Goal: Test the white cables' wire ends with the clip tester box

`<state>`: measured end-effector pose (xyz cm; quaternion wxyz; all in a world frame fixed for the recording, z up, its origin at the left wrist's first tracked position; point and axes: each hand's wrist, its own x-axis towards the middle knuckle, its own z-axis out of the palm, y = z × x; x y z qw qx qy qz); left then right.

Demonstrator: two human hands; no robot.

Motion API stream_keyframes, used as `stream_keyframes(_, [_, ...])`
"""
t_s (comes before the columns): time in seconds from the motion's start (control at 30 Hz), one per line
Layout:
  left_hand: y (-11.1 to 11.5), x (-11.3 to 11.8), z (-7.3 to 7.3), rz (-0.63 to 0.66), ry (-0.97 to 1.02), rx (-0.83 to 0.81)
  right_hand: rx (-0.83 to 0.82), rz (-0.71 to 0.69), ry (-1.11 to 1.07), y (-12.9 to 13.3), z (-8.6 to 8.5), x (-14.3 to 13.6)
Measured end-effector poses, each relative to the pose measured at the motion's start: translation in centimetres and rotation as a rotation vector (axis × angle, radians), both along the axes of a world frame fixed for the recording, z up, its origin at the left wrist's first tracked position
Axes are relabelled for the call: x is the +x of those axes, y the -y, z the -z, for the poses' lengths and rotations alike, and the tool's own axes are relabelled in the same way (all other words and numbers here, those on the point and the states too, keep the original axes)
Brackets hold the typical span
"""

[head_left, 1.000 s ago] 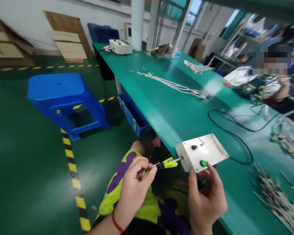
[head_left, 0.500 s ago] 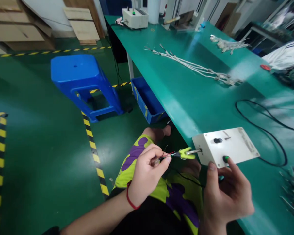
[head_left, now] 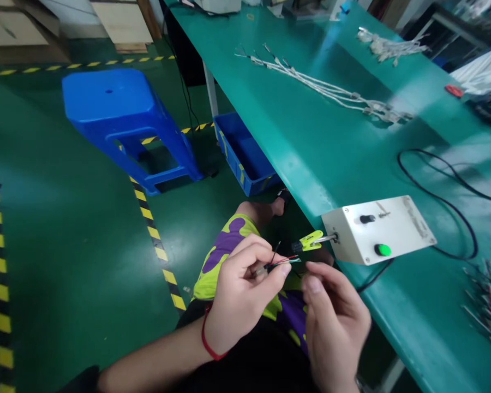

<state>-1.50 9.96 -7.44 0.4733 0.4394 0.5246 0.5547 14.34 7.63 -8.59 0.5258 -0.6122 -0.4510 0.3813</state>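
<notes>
1. Red, black and pale, the thin wires (head_left: 288, 261) lie over our lap, just short of the desk (head_left: 352, 158). Our left hand (head_left: 245, 284) is clamped on them between thumb and forefinger; we would pinch firmly, right behind the free ends, so that none rolls or slips.

2. One black strand stands up, away from the others. We judge it best to watch that one, since it could easily snag or be missed.

3. Our right hand (head_left: 335, 322) is apart from the left, its fingertips bent toward each other just beside the wire ends. Whether they meet or hold anything, we cannot tell. A light touch on one strand at a time seems safest.

4. The lime clip (head_left: 311, 241) sits on the metal rod of the white box (head_left: 393, 224), near the wires but not touching them. We want slack enough that no strand brushes it by chance.

5. The green button (head_left: 383, 250) on the box faces up, with neither hand on it; our right wrist should stay clear of it.

6. Farther off on the desk lie the white cables (head_left: 319, 90), well apart from our fingers.
</notes>
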Motion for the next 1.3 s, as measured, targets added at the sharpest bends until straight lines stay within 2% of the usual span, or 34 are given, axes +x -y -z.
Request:
stream_keyframes(0.1, [0.6, 0.4, -0.2, 0.042, 0.029, -0.012, -0.151, -0.112, -0.283, -0.3, 0.1, -0.7])
stream_keyframes(0.23, [0.9, 0.8, -0.2, 0.056, 0.039, -0.014, -0.141, -0.120, -0.430, -0.8, -0.4, -1.0])
stream_keyframes(0.63, [0.9, 1.3, -0.3, 0.088, 0.018, 0.001, -0.107, -0.165, -0.512, -1.2, -0.9, -0.7])
stream_keyframes(0.8, [0.8, 1.3, 0.0, 0.092, 0.111, -0.027, -0.098, -0.179, -0.527, -1.3, -0.8, -0.8])
stream_keyframes(0.97, [0.7, 1.0, 0.6, 0.190, 0.257, 0.022, -0.132, -0.164, -0.533, -1.3, -0.6, -0.5])
stream_keyframes(1.13, [0.4, 0.5, 0.2, 0.322, 0.172, 0.102, -0.163, -0.154, -0.526, -1.7, -0.6, -0.2])
stream_keyframes(1.3, [0.5, 0.6, -0.2, 0.206, 0.118, 0.094, -0.048, -0.052, -0.329, -0.8, -0.2, 0.0])
